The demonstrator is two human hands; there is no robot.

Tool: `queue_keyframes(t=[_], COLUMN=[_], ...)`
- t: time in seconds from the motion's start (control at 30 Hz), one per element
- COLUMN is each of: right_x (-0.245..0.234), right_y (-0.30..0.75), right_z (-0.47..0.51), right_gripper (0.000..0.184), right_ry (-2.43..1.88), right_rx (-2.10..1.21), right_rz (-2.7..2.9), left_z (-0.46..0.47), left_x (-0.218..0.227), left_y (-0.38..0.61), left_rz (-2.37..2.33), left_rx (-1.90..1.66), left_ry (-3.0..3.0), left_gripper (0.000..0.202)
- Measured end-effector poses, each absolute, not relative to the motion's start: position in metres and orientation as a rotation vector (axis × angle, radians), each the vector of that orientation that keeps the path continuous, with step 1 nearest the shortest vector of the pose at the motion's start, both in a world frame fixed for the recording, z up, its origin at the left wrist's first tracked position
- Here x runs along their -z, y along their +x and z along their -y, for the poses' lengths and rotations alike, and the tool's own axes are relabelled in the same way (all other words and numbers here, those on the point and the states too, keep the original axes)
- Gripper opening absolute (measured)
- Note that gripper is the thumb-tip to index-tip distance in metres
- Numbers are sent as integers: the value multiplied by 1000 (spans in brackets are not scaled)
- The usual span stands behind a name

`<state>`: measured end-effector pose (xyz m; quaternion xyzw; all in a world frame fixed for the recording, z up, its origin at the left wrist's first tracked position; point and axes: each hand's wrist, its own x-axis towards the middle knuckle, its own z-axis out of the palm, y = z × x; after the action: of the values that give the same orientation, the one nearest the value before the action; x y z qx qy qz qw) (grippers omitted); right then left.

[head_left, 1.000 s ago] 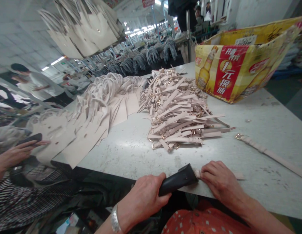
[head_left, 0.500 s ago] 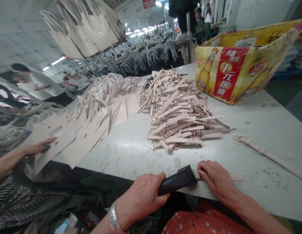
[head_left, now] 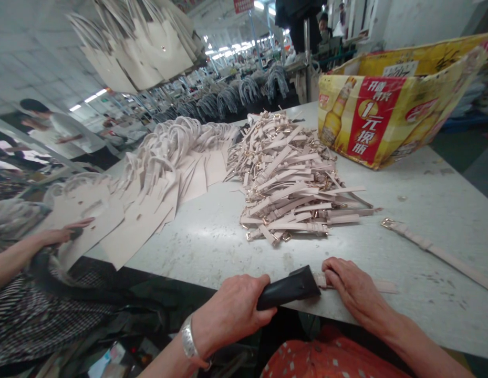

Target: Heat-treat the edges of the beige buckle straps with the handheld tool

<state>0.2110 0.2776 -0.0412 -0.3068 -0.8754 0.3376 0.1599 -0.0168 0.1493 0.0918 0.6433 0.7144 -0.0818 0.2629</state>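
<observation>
My left hand (head_left: 241, 302) is wrapped round a black tapered tool (head_left: 294, 287) with a wide, flat end; its exact kind does not show. The tool's wide end faces right, close to a pale pink strap (head_left: 385, 286) at the table's front edge. My right hand (head_left: 348, 278) is closed on this strap, with its tail lying out to the right. Farther right, another strap with a gold buckle (head_left: 423, 244) lies by itself. Beyond my hands rises a heap of similar buckled straps (head_left: 287, 184).
A yellow cardboard beer box (head_left: 357, 118) stands at the back right of the table (head_left: 204, 236). Pale bag panels with handles (head_left: 137, 220) are spread on the left, where a co-worker's hand (head_left: 58, 235) touches them. Pale bags (head_left: 149, 47) hang overhead.
Hardly anything differs. My right hand has shifted slightly right, and a bit more strap shows between it and the black tool. The whole view has moved a little.
</observation>
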Motion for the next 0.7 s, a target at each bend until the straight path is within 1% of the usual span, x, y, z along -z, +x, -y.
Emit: queue_keyframes(t=[0.13,0.4,0.43,0.57,0.7], right_x=[40,41,40,40,42], right_y=[213,214,215,217,215], right_z=[-277,-276,-276,-273,-274], right_gripper=[19,15,19,46,58], right_ry=[-878,-859,-841,-763,-749], right_rx=[-1021,-1038,-1035,-1011,-909], right_rz=[2481,2442,2432,2394,2379], left_z=[-154,-152,-151,-153,-160], left_x=[-96,-86,-87,-90,-86], left_y=[-15,-15,-17,-16,-6], left_rz=[-1933,-1941,-1938,-1949,-1940], left_rx=[256,175,175,207,149], left_ry=[1744,1731,1715,1724,1771], left_gripper=[15,20,21,18,17])
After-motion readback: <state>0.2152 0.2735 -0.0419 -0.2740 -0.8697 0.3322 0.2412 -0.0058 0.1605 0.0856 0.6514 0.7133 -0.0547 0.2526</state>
